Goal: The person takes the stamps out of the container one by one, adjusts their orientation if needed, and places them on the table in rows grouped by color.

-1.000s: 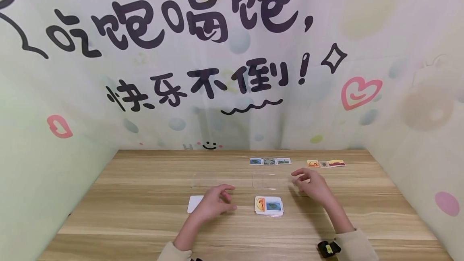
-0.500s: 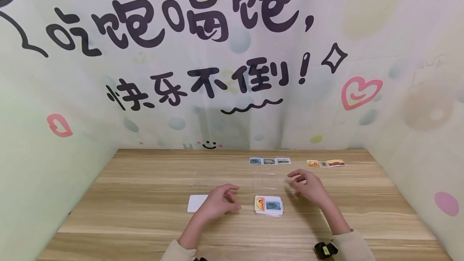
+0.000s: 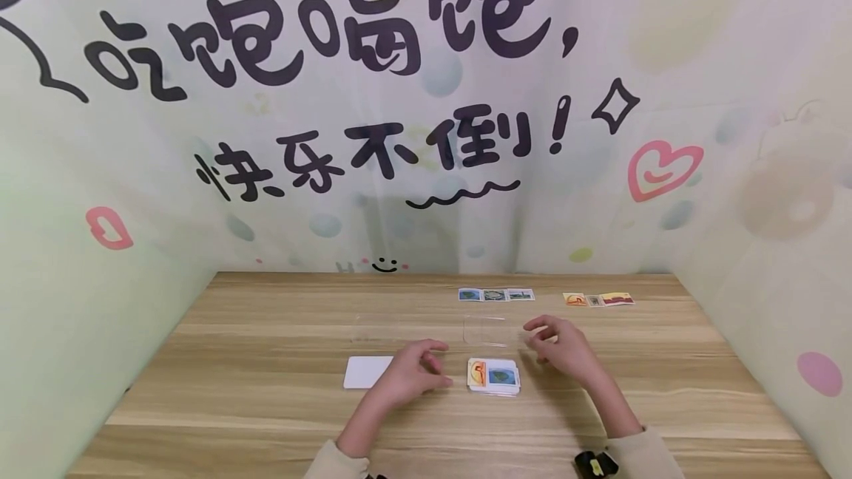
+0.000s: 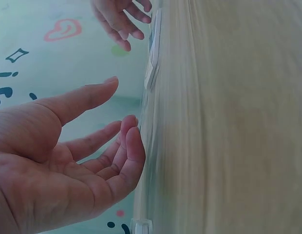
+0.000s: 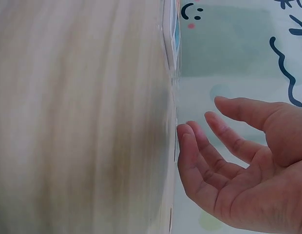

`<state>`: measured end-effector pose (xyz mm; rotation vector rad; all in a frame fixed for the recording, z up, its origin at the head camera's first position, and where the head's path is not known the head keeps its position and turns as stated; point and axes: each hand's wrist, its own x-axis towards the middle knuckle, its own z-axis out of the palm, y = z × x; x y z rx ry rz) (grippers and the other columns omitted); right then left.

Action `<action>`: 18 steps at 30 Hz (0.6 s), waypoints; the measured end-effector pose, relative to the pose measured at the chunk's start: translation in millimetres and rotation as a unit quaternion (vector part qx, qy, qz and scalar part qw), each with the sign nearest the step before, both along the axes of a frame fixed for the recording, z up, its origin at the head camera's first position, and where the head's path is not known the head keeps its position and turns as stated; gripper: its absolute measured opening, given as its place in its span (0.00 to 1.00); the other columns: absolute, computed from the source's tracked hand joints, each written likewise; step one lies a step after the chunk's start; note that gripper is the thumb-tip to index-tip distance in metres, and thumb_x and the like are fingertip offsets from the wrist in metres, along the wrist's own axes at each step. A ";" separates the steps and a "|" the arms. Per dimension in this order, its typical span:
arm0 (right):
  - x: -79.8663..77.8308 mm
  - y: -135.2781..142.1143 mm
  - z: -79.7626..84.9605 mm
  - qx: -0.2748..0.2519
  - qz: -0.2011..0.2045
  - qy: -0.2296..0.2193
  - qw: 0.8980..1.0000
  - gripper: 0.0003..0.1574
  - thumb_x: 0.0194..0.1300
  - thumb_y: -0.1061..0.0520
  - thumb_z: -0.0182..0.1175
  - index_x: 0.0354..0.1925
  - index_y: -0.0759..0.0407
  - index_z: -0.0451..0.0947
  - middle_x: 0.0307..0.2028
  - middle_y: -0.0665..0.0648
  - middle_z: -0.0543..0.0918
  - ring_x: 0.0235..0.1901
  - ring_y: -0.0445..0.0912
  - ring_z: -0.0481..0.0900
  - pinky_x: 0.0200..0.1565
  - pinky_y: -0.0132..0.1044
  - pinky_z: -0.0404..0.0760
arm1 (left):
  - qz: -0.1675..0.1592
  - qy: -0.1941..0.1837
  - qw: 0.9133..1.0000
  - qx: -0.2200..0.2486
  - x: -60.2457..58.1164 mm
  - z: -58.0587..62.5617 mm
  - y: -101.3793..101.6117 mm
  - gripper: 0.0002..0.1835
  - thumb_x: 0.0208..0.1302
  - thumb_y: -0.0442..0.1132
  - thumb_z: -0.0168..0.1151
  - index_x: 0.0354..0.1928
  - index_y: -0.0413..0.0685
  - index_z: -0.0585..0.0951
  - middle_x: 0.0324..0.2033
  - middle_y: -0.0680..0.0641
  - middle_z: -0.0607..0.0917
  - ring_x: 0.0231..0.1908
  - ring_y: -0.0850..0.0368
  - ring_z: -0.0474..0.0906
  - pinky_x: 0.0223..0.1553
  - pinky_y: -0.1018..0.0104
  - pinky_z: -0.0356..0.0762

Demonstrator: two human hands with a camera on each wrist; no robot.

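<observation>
My left hand [image 3: 411,375] hovers between a white card [image 3: 366,372], partly covered by it, and a stack of white cards [image 3: 494,377]. The stack's top bears an orange stamp [image 3: 477,373] and a blue-green stamp [image 3: 502,376]. Right of the stack is my right hand [image 3: 562,347], its fingertips near a clear plastic piece [image 3: 486,331]. Both wrist views show loosely bent fingers and bare palms, on the left hand [image 4: 68,161] and the right hand [image 5: 243,175] alike. Neither hand holds anything. The card stack [image 4: 154,48] appears edge-on, apart from the left fingers.
Three bluish-green stamps [image 3: 495,295] lie in a row at the back of the wooden table [image 3: 266,405]. Further right is another row of orange, grey and red-yellow stamps [image 3: 599,300]. A second clear plastic piece [image 3: 376,330] lies behind the white card. A printed curtain [image 3: 426,235] hangs behind.
My left hand has moved right, toward the card stack, uncovering more of the white card. My right hand has shifted slightly left and toward me. The cards and stamps stay in place.
</observation>
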<state>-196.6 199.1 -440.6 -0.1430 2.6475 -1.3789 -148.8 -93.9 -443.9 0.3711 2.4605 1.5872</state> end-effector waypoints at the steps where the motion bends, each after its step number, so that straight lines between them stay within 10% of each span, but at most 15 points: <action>1: 0.7 -0.5 -0.1 0.000 0.001 0.001 1.000 0.15 0.75 0.62 0.63 0.55 0.70 0.80 0.41 0.64 0.83 0.31 0.48 0.80 0.34 0.39 0.80 | 0.001 -0.001 1.000 0.000 0.2 -0.1 1.1 0.31 0.57 0.28 0.76 0.62 0.28 0.78 0.35 0.42 0.84 0.31 0.59 0.75 0.30 0.70 0.74; 18: 9.5 -7.4 -1.5 -0.024 0.002 -0.022 0.999 0.16 0.74 0.62 0.63 0.55 0.70 0.79 0.41 0.63 0.82 0.30 0.48 0.81 0.33 0.41 0.83 | 0.019 -0.003 1.000 0.004 3.9 -0.8 16.6 0.29 0.54 0.27 0.77 0.60 0.29 0.80 0.33 0.42 0.83 0.31 0.59 0.73 0.31 0.71 0.72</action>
